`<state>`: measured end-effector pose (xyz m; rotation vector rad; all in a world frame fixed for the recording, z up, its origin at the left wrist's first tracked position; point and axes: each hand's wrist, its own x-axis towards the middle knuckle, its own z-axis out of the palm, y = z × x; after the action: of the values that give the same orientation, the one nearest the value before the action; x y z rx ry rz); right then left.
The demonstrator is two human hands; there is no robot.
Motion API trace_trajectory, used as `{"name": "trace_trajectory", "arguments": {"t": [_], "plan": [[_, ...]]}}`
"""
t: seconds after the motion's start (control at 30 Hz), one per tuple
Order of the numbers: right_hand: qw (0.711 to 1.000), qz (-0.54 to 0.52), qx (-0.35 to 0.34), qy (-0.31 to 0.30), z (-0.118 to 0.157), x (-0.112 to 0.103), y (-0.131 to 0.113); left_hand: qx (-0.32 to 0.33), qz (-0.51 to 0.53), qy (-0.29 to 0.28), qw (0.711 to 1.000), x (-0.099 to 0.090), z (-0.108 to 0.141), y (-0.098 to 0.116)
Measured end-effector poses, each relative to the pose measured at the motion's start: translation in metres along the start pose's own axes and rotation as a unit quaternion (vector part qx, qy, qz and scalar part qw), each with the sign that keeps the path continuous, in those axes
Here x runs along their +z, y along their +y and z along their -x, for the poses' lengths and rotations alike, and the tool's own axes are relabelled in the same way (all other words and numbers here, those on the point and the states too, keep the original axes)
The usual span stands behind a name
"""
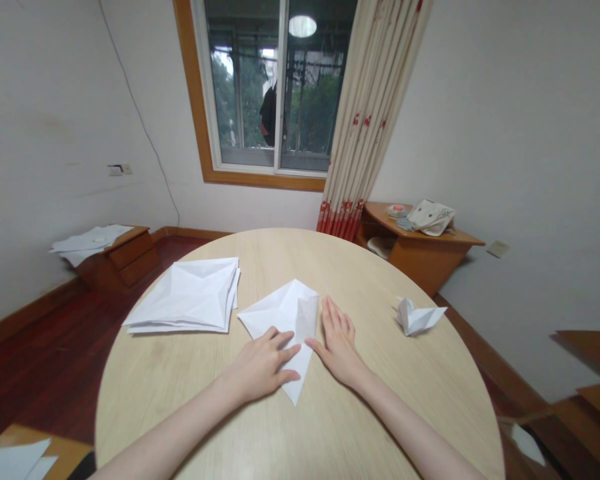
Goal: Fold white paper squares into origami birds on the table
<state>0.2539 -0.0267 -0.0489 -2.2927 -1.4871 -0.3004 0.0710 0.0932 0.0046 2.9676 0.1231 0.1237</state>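
A partly folded sheet of white paper [280,310] lies on the round wooden table [350,427], its narrow point toward me and its right side folded inward. My left hand [267,363] rests on the lower left of the paper, fingers spread and pressing it flat. Along the paper's right edge lies my right hand [339,341], fingers stretched forward, its thumb at the folded edge. Neither hand grips anything. To the right sits a folded paper figure [420,319], apart from both hands.
A stack of creased white sheets [195,293] lies at the table's left. Beyond the table stand a low wooden cabinet [130,257] with papers on top and a corner shelf [420,257] bearing a pale bag [431,217]. A patterned curtain [365,120] hangs by the window.
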Motion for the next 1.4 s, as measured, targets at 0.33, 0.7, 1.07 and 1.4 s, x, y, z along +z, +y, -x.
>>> {"name": "trace_trajectory", "arguments": {"t": [0.33,0.7,1.07,1.4], "plan": [[1.000,-0.003,-0.010,0.002,0.000,-0.002,0.000,-0.001,0.002,0.005,1.000,0.002,0.000,0.000],[0.998,-0.019,-0.052,0.017,-0.001,-0.014,0.005,0.026,-0.001,0.055,0.998,-0.001,0.000,-0.009],[0.998,-0.035,-0.057,-0.001,-0.001,-0.033,-0.007,0.029,0.008,0.051,0.998,-0.005,0.001,-0.014],[0.994,-0.079,-0.076,-0.012,-0.002,-0.027,-0.006,0.021,0.017,0.031,0.999,-0.006,0.002,-0.015]]}}
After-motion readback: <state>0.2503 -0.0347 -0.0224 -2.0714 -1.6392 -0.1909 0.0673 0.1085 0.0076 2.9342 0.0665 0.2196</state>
